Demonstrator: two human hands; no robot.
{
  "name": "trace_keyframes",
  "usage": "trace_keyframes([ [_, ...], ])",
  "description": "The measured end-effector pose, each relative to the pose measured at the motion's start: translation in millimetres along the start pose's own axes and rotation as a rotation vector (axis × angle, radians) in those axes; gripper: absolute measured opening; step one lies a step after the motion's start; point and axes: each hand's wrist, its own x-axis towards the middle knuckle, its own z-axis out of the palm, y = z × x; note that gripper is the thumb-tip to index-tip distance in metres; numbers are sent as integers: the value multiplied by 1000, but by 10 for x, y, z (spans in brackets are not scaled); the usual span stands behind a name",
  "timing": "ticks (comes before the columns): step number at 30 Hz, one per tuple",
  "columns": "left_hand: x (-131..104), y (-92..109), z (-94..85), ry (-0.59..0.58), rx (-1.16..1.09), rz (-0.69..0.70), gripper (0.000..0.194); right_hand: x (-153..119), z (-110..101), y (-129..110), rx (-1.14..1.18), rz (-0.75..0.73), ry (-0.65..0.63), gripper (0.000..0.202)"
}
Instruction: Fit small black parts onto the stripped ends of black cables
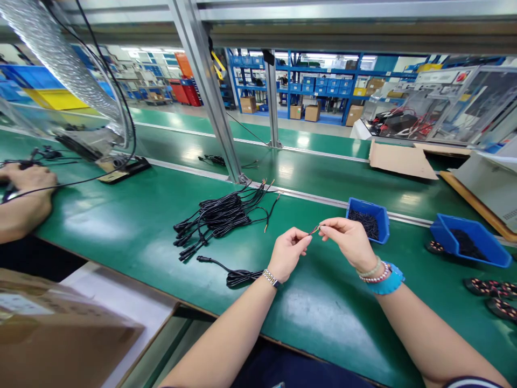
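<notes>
Over the green workbench, my left hand pinches the end of a black cable, where thin coloured wires stick out. Fingertips of my right hand are closed on the same wires from the other side. A coiled black cable with a round connector lies left of my left wrist. Behind it rests a pile of bundled black cables with bare wire ends. Just behind my right hand is a blue bin of small black pieces.
A second blue bin and round black parts lie at the right. A metal post rises behind the cables. Another person's hand is at the far left, near a silver duct.
</notes>
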Motion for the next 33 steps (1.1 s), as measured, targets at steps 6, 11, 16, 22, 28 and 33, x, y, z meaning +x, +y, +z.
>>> trace_keyframes([
  [6, -6, 25, 7, -1, -10, 4, 18, 1, 46, 38, 0, 33, -14, 17],
  [11, -14, 30, 5, -21, -29, 6, 18, -7, 105, 119, 102, 143, -109, 17],
  [16, -1, 18, -11, 40, -10, 24, 18, 12, 45, 91, 48, 120, -65, 19],
  [22, 13, -19, -23, 82, 70, 67, 16, 1, 7, 26, -46, -18, 92, 19],
  [28, 2, -2, -12, 73, 74, 65, 15, -1, 42, 40, -61, 0, 76, 20],
  [33, 2, -3, -14, 74, 75, 74, 15, 0, 42, 25, -50, 23, 69, 21],
])
